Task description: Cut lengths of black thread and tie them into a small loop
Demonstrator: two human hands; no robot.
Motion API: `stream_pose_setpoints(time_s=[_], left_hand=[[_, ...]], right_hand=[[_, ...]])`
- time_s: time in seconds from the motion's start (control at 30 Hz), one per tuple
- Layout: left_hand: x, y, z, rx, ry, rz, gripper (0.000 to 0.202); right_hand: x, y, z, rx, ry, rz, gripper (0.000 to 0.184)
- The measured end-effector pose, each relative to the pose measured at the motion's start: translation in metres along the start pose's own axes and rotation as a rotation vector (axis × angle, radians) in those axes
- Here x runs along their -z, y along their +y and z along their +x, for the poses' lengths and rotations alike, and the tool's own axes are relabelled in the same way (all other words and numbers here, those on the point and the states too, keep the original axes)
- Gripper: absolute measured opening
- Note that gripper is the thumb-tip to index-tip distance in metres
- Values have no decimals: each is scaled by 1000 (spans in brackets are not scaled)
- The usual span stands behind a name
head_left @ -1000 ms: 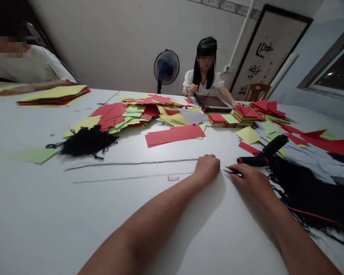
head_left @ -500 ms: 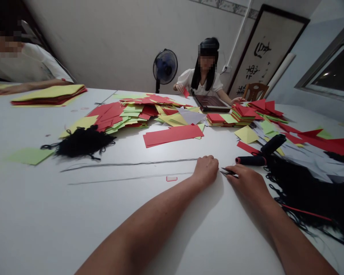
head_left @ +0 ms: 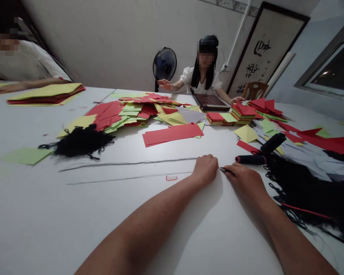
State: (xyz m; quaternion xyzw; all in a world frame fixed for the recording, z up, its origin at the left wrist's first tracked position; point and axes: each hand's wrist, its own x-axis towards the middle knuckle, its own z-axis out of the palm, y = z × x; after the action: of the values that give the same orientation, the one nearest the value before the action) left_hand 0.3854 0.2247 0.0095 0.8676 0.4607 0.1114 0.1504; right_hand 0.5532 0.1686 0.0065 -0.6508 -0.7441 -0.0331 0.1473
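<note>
My left hand (head_left: 206, 168) is closed around the right end of some thin dark threads (head_left: 132, 164), which trail in two strands leftward across the white table. Close to its right side, my right hand (head_left: 248, 178) grips a pair of small thread snips (head_left: 226, 170). The snips' blades point left at the left hand and look pressed together. Just beyond my right hand lies a dark thread spool (head_left: 250, 159), with another spool (head_left: 273, 143) leaning behind it. A small red-edged label (head_left: 171, 178) sits beside the threads.
Black thread heaps lie at left (head_left: 81, 142) and right (head_left: 312, 191). Red paper strips (head_left: 172, 134) and piled coloured paper squares (head_left: 109, 114) spread behind. Across the table a person (head_left: 205, 72) sits by a paper cutter (head_left: 210, 102); another person (head_left: 31, 63) sits at far left.
The snips' blades have come together; my hands have barely moved. Across the table, the co-worker's hand has let go of a red paper piece and swung left with its fingers spread.
</note>
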Motion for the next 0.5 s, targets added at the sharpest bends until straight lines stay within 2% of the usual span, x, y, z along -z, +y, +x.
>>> stream_pose_setpoints(time_s=[0.3,0.4,0.5], left_hand=[[0,-1,-1,-2,-6,-11,29],[1,0,-2,0,-4,-26,29],[2,1,-3,3,0,-51,28]], right_hand=[[-1,1,1,-12,11,5,27],[1,3,1,-101,89,-1,26],[5,4,4,-259,153,71,32]])
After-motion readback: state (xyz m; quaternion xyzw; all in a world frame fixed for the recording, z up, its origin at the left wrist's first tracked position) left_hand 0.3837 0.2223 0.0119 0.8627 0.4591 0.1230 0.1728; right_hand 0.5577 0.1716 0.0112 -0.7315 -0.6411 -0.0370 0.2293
